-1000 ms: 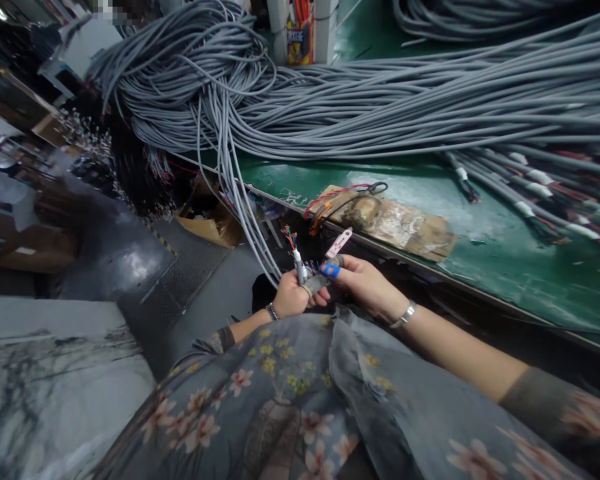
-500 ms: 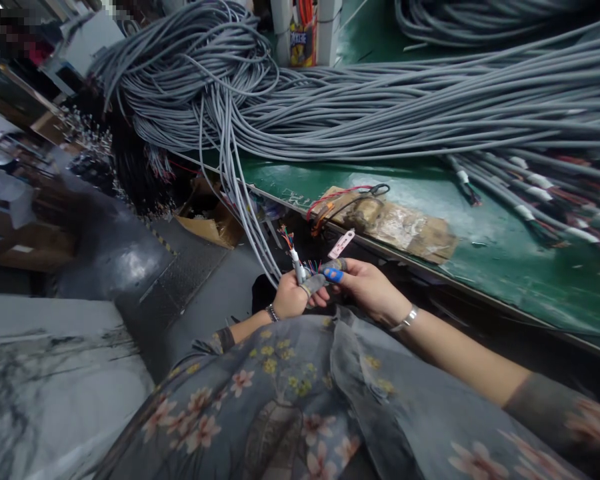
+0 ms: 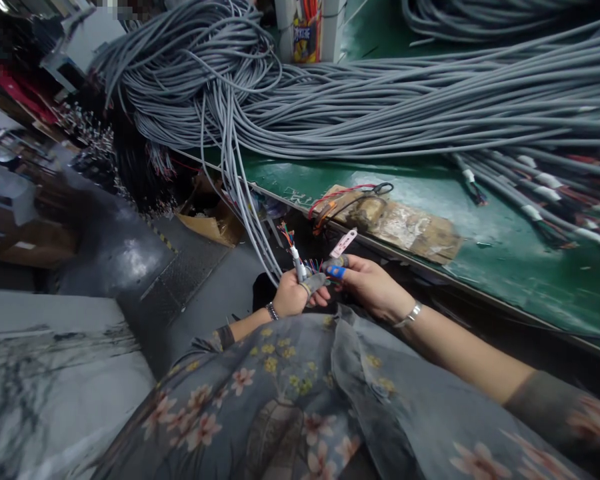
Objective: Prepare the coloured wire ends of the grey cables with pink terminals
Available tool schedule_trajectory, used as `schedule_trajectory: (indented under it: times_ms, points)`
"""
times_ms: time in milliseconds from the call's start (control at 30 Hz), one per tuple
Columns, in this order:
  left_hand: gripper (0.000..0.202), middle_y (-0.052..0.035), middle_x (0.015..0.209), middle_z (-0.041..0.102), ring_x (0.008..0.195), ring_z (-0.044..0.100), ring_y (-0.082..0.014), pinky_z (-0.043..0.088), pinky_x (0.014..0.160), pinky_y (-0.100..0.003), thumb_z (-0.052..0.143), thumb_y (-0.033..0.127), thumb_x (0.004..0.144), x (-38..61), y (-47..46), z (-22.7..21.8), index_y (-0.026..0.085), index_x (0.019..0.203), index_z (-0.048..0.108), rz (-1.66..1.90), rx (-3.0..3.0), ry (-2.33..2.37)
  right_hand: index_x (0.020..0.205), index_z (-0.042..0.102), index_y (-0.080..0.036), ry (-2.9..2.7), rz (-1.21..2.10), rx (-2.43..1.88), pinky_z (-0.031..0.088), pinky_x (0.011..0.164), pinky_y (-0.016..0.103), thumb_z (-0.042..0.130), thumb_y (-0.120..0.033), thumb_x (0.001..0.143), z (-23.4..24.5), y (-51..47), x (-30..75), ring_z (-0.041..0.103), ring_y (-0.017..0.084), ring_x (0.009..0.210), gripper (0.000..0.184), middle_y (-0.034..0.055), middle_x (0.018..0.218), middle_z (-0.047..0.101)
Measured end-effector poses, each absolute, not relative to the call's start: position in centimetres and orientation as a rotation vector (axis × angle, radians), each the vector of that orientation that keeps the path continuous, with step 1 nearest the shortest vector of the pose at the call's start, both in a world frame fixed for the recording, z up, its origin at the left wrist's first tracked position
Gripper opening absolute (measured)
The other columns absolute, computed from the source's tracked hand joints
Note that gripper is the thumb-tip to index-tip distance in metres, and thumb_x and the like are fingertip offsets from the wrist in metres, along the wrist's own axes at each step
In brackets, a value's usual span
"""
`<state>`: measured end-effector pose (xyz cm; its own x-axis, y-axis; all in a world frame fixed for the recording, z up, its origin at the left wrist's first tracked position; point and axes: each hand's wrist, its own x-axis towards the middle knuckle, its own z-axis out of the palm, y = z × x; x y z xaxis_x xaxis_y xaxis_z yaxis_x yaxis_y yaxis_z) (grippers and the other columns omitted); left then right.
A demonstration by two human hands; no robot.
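My left hand (image 3: 291,298) is closed around the ends of grey cables (image 3: 254,220) that hang down from the bench. Stripped coloured wires (image 3: 289,236) stick up out of one cable end above my fist. My right hand (image 3: 367,285) is closed just to the right, with a blue cap (image 3: 334,271) on one fingertip. It pinches a small pale flat tool (image 3: 343,242) that points up and away, close to the fanned coloured wires between both hands.
A huge pile of grey cables (image 3: 380,100) covers the green bench (image 3: 505,253). A taped cardboard pad (image 3: 405,223) with red and black leads lies at the bench edge. An open cardboard box (image 3: 207,223) sits on the floor below. A pale slab (image 3: 45,373) is at my left.
Both hands stay nearly in place. The pale tool in my right hand has shifted a little against the wire ends, and the view has drifted slightly.
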<state>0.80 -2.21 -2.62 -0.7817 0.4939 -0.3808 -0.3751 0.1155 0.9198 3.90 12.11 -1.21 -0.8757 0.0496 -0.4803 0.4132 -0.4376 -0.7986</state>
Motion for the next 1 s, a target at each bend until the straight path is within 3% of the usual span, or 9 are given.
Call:
schedule_trajectory:
  times_ms: [133, 300, 633, 1000]
  points:
    - [0.057, -0.0073, 0.055, 0.058, 0.043, 0.053, -0.0094, 0.035, 0.040, -0.019, 0.065, 0.066, 0.064, 0.7, -2.4, -3.1, 0.010, 0.059, 0.054, 1.729, 0.169, 1.749, 0.062, 0.055, -0.014, 1.530, -2.401, 0.625, 0.030, 0.047, 0.022, 0.086, -0.037, 0.041, -0.9, 12.3, 3.8, 0.041, 0.006, 0.046, 0.043, -0.0026, 0.051, 0.051]
    - [0.056, -0.0048, 0.050, 0.055, 0.041, 0.051, -0.0089, 0.035, 0.040, -0.019, 0.067, 0.065, 0.063, 0.7, -2.4, -3.0, 0.012, 0.055, 0.049, 1.750, 0.143, 1.768, 0.064, 0.055, -0.015, 1.474, -2.414, 0.668, 0.036, 0.050, 0.023, 0.087, -0.043, 0.037, -0.6, 12.5, 4.0, 0.042, 0.006, 0.046, 0.050, -0.0040, 0.049, 0.049]
    - [0.061, -0.0044, 0.051, 0.054, 0.042, 0.052, -0.0093, 0.037, 0.039, -0.019, 0.069, 0.069, 0.055, 0.9, -2.2, -2.1, 0.010, 0.057, 0.055, 1.769, 0.083, 1.739, 0.063, 0.056, -0.014, 1.513, -2.422, 0.615, 0.028, 0.047, 0.022, 0.087, -0.034, 0.041, -1.4, 12.3, 4.1, 0.039, 0.006, 0.047, 0.043, -0.0026, 0.052, 0.051]
    - [0.058, -0.0050, 0.054, 0.056, 0.043, 0.052, -0.0089, 0.037, 0.040, -0.019, 0.067, 0.067, 0.059, 0.9, -2.2, -2.4, 0.011, 0.058, 0.054, 1.741, 0.140, 1.749, 0.066, 0.057, -0.014, 1.526, -2.393, 0.629, 0.032, 0.051, 0.024, 0.087, -0.037, 0.039, -1.1, 12.1, 4.0, 0.043, 0.007, 0.050, 0.047, -0.0010, 0.056, 0.055]
